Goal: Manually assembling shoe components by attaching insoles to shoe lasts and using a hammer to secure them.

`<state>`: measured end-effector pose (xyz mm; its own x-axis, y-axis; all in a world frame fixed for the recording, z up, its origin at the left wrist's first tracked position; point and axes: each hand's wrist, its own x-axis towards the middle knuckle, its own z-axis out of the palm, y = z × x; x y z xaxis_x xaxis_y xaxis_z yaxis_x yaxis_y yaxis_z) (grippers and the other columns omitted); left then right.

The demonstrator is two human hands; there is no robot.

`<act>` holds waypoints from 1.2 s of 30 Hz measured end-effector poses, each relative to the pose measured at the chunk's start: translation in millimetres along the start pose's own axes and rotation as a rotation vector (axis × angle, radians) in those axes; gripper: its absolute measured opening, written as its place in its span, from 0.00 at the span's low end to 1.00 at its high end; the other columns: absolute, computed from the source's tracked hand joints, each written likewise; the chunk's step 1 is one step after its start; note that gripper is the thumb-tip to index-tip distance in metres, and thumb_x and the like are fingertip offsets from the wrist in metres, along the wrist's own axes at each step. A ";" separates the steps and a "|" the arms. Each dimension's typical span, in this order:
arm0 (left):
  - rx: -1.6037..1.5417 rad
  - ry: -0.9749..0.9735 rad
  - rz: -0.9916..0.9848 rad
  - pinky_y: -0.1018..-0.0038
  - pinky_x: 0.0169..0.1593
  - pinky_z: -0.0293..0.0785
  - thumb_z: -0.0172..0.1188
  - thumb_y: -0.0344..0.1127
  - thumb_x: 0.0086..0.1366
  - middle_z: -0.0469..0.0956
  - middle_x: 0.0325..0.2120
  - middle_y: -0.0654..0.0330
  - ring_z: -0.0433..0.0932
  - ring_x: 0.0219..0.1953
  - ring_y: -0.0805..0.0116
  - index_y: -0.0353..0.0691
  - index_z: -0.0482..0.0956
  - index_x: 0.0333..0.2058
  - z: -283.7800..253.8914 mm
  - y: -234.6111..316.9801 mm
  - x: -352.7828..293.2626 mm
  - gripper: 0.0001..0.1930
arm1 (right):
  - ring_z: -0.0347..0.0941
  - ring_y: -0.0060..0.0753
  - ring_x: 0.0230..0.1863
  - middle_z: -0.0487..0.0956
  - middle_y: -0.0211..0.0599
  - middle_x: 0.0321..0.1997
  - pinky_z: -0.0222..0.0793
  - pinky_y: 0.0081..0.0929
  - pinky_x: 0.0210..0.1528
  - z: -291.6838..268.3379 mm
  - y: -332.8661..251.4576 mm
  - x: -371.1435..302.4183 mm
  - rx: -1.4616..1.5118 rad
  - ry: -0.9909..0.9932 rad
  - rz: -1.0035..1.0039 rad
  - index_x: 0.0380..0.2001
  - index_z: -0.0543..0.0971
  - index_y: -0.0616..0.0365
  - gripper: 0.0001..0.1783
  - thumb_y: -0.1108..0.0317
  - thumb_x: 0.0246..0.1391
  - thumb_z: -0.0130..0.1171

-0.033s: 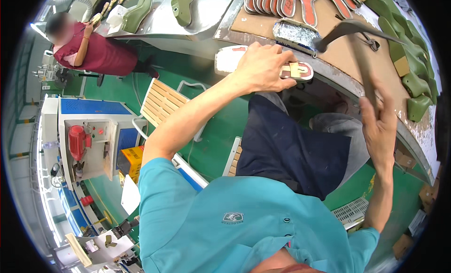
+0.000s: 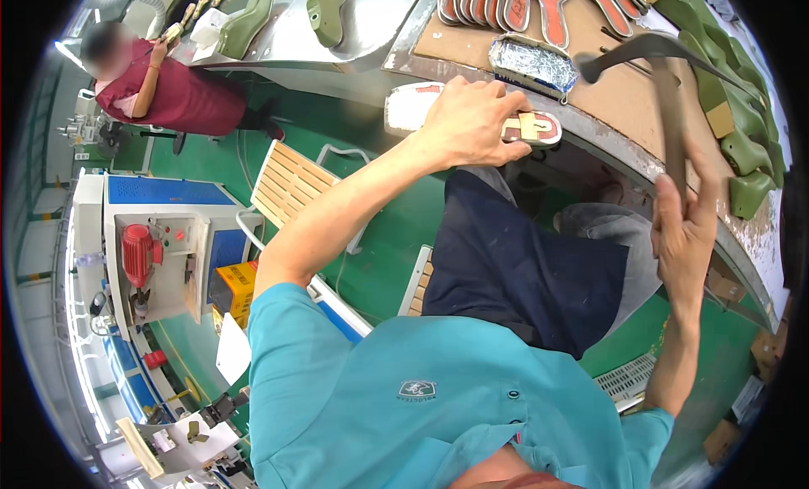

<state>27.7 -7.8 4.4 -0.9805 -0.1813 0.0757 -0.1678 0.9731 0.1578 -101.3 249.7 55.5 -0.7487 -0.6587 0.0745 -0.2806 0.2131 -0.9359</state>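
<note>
My left hand [image 2: 476, 122] grips a shoe last with an insole [image 2: 413, 108] on its upward side, the fingers wrapped over its middle. The red and yellow heel end of the insole shows beyond my fingers, just off the bench's front edge. On the right, my right hand [image 2: 687, 224] is closed around the handle of a hammer [image 2: 672, 122], thumb along the shaft. The hammer is raised over the bench, with its round face to the left and its thin curved end to the right. It is apart from the insole.
On the bench [image 2: 472, 44] lie a small box of nails or tacks [image 2: 533, 66], several reddish insoles [image 2: 552, 9] and many green shoe lasts [image 2: 742, 152]. A co-worker [image 2: 168, 93] stands at far left. A slatted wooden chair [image 2: 293, 186] and a machine [image 2: 160, 245] stand at left.
My right hand and the hammer have shifted slightly to the right, and the handle looks more upright. My left hand and the shoe last have stayed put.
</note>
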 end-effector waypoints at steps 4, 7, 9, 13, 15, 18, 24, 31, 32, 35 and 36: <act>-0.010 0.043 0.050 0.66 0.43 0.67 0.64 0.55 0.49 0.76 0.33 0.59 0.76 0.38 0.62 0.46 0.75 0.45 5.6 -0.4 2.9 0.27 | 0.60 0.11 0.19 0.72 0.25 0.25 0.57 0.10 0.21 34.3 17.0 -12.1 -0.234 0.000 -0.108 0.61 0.63 0.50 0.25 0.70 0.61 0.51; -0.015 0.056 0.039 0.66 0.42 0.67 0.64 0.55 0.48 0.76 0.32 0.59 0.76 0.38 0.62 0.43 0.75 0.43 7.6 -1.7 0.2 0.28 | 0.58 0.10 0.20 0.71 0.30 0.35 0.54 0.10 0.18 28.8 8.5 -16.0 0.151 -0.263 0.340 0.61 0.62 0.50 0.25 0.71 0.61 0.51; 0.058 0.052 0.018 0.67 0.42 0.67 0.65 0.55 0.47 0.76 0.32 0.59 0.77 0.38 0.62 0.42 0.75 0.42 7.5 -0.4 -1.4 0.28 | 0.54 0.08 0.18 0.70 0.28 0.33 0.50 0.09 0.17 34.1 19.8 -18.0 0.226 -0.090 0.135 0.62 0.62 0.49 0.26 0.72 0.61 0.50; 0.068 0.035 0.036 0.67 0.41 0.67 0.66 0.55 0.46 0.76 0.32 0.59 0.77 0.37 0.62 0.42 0.75 0.42 7.4 5.0 6.2 0.28 | 0.60 0.10 0.19 0.75 0.32 0.36 0.56 0.10 0.20 37.7 50.2 -15.0 -0.134 0.001 -0.192 0.62 0.59 0.51 0.26 0.71 0.62 0.50; 0.126 0.027 0.048 0.67 0.41 0.67 0.66 0.55 0.45 0.77 0.32 0.59 0.77 0.38 0.62 0.42 0.75 0.41 8.9 1.1 5.8 0.29 | 0.70 0.37 0.57 0.70 0.41 0.60 0.64 0.27 0.56 34.2 36.3 -10.6 -0.076 -0.232 -0.104 0.59 0.64 0.55 0.25 0.77 0.58 0.52; 0.179 -0.029 0.028 0.64 0.38 0.70 0.66 0.52 0.44 0.77 0.31 0.58 0.78 0.36 0.59 0.42 0.75 0.41 8.5 -0.7 5.4 0.27 | 0.69 0.35 0.59 0.71 0.41 0.59 0.64 0.28 0.57 29.0 24.9 1.9 -0.081 -0.236 -0.214 0.56 0.68 0.57 0.23 0.79 0.56 0.53; 0.092 -0.209 -0.093 0.58 0.38 0.74 0.64 0.51 0.43 0.79 0.31 0.53 0.79 0.33 0.51 0.43 0.75 0.43 -24.7 -1.2 13.4 0.29 | 0.74 0.46 0.51 0.75 0.46 0.53 0.69 0.35 0.49 -18.1 73.1 39.8 -0.754 0.074 -0.219 0.59 0.67 0.46 0.26 0.75 0.57 0.51; -0.667 0.811 -0.104 0.75 0.39 0.74 0.72 0.35 0.50 0.76 0.35 0.58 0.76 0.34 0.70 0.30 0.69 0.45 -109.6 -53.8 20.6 0.27 | 0.72 0.49 0.38 0.73 0.43 0.40 0.67 0.42 0.39 -66.2 155.2 45.7 -1.087 0.196 -0.115 0.61 0.65 0.43 0.27 0.71 0.58 0.49; -0.968 0.940 -0.249 0.75 0.40 0.74 0.73 0.35 0.49 0.77 0.35 0.58 0.76 0.34 0.70 0.31 0.71 0.43 -115.1 -79.3 27.4 0.25 | 0.72 0.48 0.38 0.73 0.43 0.39 0.67 0.41 0.40 -62.0 149.3 46.8 -1.089 0.191 -0.097 0.61 0.65 0.43 0.26 0.71 0.59 0.49; -0.965 1.062 -0.445 0.74 0.39 0.75 0.74 0.37 0.46 0.78 0.38 0.53 0.77 0.34 0.69 0.28 0.69 0.44 -90.2 -143.6 25.6 0.31 | 0.71 0.47 0.37 0.71 0.43 0.38 0.67 0.40 0.40 -59.6 147.2 46.8 -1.152 0.212 -0.125 0.61 0.66 0.43 0.26 0.71 0.59 0.49; -0.822 1.126 -0.525 0.73 0.38 0.76 0.76 0.39 0.43 0.78 0.37 0.51 0.78 0.32 0.68 0.24 0.67 0.46 -64.6 -171.3 23.9 0.36 | 0.71 0.47 0.37 0.71 0.42 0.37 0.67 0.40 0.40 -58.1 149.6 46.4 -1.199 0.218 -0.186 0.61 0.66 0.43 0.25 0.71 0.59 0.49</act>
<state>39.6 -188.0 42.7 -0.1717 -0.8620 0.4770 0.0106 0.4826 0.8758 -212.9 292.9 -61.0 -0.6905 -0.6401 0.3368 -0.6814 0.7319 -0.0061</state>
